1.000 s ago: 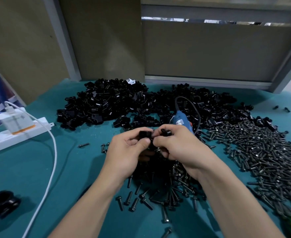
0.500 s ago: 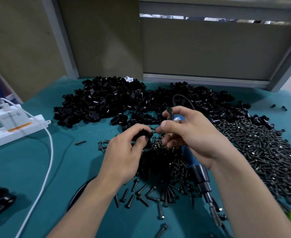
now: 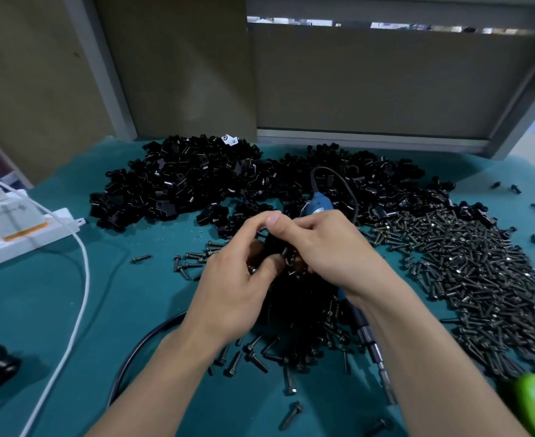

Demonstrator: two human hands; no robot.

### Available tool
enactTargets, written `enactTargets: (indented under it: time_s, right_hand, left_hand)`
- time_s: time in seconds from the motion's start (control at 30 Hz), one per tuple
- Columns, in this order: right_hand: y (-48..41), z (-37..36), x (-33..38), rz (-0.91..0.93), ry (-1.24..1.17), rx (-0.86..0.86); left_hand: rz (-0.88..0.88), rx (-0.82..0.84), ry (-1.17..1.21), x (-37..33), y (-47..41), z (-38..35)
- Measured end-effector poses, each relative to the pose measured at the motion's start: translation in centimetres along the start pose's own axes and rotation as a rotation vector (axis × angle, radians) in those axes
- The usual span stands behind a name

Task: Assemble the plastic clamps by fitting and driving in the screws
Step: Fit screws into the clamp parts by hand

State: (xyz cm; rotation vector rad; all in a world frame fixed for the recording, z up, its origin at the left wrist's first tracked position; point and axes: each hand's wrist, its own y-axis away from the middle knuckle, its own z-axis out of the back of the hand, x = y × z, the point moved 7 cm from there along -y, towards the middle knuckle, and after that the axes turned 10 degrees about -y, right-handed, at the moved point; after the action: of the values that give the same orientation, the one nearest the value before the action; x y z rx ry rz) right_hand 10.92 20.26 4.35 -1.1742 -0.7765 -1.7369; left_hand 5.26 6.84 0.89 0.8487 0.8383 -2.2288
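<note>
Both hands meet mid-table: my left hand (image 3: 238,288) and right hand (image 3: 329,253) curl their fingers round one black clamp (image 3: 272,246), mostly hidden between them. Beneath my right wrist lies the blue screwdriver (image 3: 318,207). Loose clamps (image 3: 190,184) are heaped behind, and screws (image 3: 480,279) are piled to the right.

Soft, dimmish overhead light drops faint shadows on the teal table (image 3: 127,298), the left hand (image 3: 238,294) and right hand (image 3: 332,253) smear, edges bow.
</note>
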Motion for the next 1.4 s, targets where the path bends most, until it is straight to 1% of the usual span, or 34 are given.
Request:
enactTargets:
  time_s: [0.1,0.2,0.3,0.37,0.47,0.5,0.6,0.83,0.97,1.03,1.13,1.23,1.3,1.4]
  right_hand:
    - [-0.1,-0.4,0.0,-0.005,-0.034,-0.034]
    - [-0.2,-0.8,0.0,0.017,-0.041,0.029]
    - [0.0,-0.5,-0.5,-0.049,-0.273,0.097]
    - [0.2,-0.1,-0.7,-0.079,-0.395,0.17]
    - [0.4,-0.1,-0.3,-0.046,-0.517,0.327]
    - [0.4,-0.3,-0.2,-0.043,-0.558,0.356]
    - [0.1,-0.6,-0.2,-0.027,-0.607,0.337]
    - [-0.3,-0.6,-0.7,-0.03,-0.73,0.316]
    - [-0.5,-0.5,-0.9,-0.026,-0.719,0.21]
    - [-0.7,-0.1,-0.9,-0.003,-0.649,0.107]
    - [-0.6,0.7,-0.9,0.044,-0.432,-0.034]
    - [-0.4,0.3,-0.2,0.064,-0.269,-0.05]
    - [-0.4,0.0,0.1,0.059,-0.189,-0.063]
    - [-0.3,-0.2,0.4,0.045,-0.119,-0.136]
  left_hand:
    - [0.054,-0.014,0.2,0.7,-0.3,0.1]
    - [0.131,-0.034,0.405,1.2,-0.4,0.4]
    - [0.194,-0.008,0.592,1.0,-0.3,0.5]
    - [0.217,0.038,0.688,0.5,-0.3,0.2]
    - [0.247,0.156,0.895,-0.1,-0.3,-0.6]
    - [0.254,0.184,0.944,-0.2,-0.3,-0.7]
    - [0.314,0.229,1.042,0.0,-0.1,-0.8]
    - [0.308,0.262,1.11,-0.2,0.2,-0.8]
    - [0.367,0.213,1.105,0.3,0.2,-0.8]
    - [0.385,0.156,1.016,0.8,0.2,-0.6]
    - [0.391,0.071,0.879,1.4,0.1,-0.1]
    - [0.366,0.091,0.83,0.9,0.0,-0.2]
    - [0.372,0.074,0.842,0.9,0.0,-0.1]
    - [0.367,0.036,0.88,1.0,-0.2,-0.1]
